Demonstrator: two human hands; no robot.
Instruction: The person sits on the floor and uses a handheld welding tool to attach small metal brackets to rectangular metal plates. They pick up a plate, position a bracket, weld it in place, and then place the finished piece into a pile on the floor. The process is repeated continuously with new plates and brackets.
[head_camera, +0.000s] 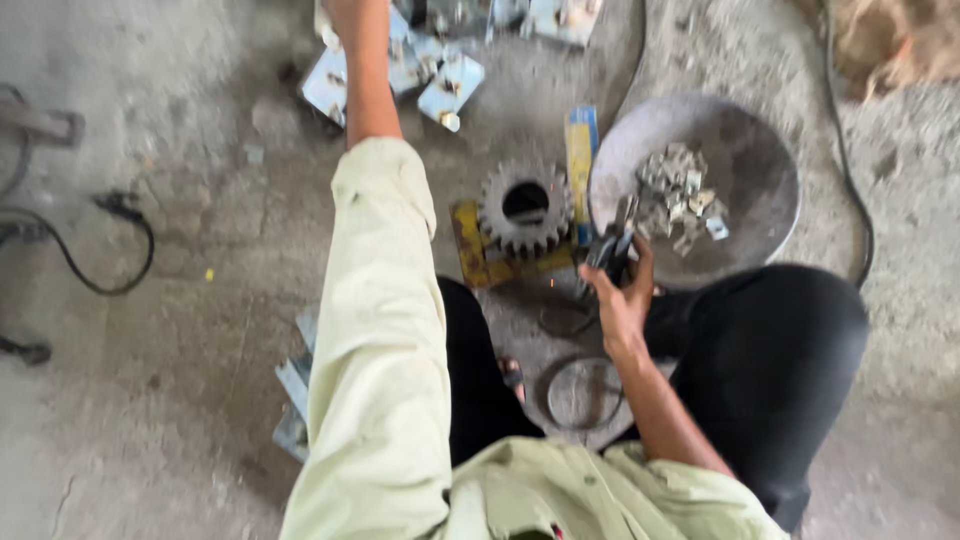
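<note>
Gripping the dark metal tool, your right hand was closed around its lower end, just beside the pan. It looked stiff, fairly heavy and hard; its long axis ran up toward the pan. Your left hand reached the metal plates; I cannot tell its grip.

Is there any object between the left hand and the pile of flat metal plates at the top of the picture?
Nothing visible lies between them. The left hand is stretched out and already at the metal plates, partly cut off by the picture's top edge. The gear and the right hand, holding a dark tool, lie aside from that reach.
</note>
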